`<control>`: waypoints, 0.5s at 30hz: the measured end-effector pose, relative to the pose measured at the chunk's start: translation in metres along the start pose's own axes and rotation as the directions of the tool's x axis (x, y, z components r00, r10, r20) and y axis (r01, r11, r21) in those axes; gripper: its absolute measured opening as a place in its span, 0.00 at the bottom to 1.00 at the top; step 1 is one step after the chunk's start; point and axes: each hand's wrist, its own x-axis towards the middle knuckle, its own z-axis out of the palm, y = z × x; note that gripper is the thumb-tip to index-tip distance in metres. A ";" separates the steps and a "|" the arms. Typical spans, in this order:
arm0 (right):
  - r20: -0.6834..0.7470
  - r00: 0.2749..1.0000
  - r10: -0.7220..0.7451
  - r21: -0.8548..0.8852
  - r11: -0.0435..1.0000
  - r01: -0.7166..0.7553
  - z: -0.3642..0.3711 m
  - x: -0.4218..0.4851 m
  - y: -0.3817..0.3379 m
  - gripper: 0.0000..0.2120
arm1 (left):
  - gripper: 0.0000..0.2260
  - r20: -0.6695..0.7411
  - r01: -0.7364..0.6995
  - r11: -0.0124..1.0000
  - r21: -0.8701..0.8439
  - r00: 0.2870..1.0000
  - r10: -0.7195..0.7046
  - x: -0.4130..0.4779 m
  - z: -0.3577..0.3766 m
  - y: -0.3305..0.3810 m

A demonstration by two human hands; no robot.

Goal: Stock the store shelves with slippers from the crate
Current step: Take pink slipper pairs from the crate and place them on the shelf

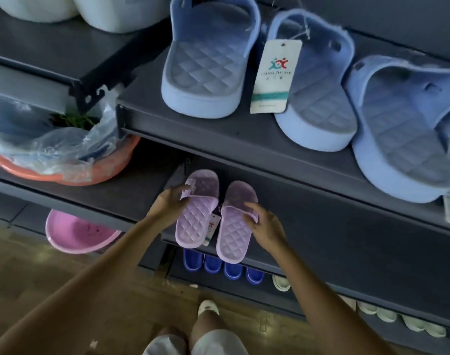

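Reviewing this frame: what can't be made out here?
- Crate: nowhere in the head view.
- Tag between the purple slippers: mostly hidden by them, print too small.
- Rightmost blue slipper: cut by right edge.
- Orange basin contents: covered by plastic bag.

The person wears pale, whitish shorts [216, 342], which show as two loose legs of cloth at the bottom edge of the view. The one foot in view has a white slipper [208, 307] with a broad strap over the toes. Both arms are bare all the way down to the left hand [167, 203] and the right hand [266, 226].
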 end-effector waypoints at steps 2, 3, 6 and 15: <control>0.034 0.999 -0.032 -0.007 0.999 0.032 -0.012 -0.025 -0.016 0.17 | 0.16 0.021 -0.026 0.999 0.039 0.999 0.025 -0.031 -0.015 0.005; 0.046 0.997 -0.054 -0.019 0.998 0.055 -0.019 -0.037 -0.025 0.17 | 0.16 0.024 -0.037 0.998 0.055 0.999 0.036 -0.047 -0.022 0.010; 0.079 0.988 -0.129 -0.111 0.984 0.137 -0.040 -0.068 -0.049 0.18 | 0.16 -0.016 -0.060 0.996 0.073 0.998 0.061 -0.091 -0.045 0.028; 0.012 0.928 -0.371 -0.239 0.900 0.363 -0.091 -0.139 -0.085 0.19 | 0.17 -0.212 -0.124 0.983 0.132 0.966 0.150 -0.199 -0.101 0.072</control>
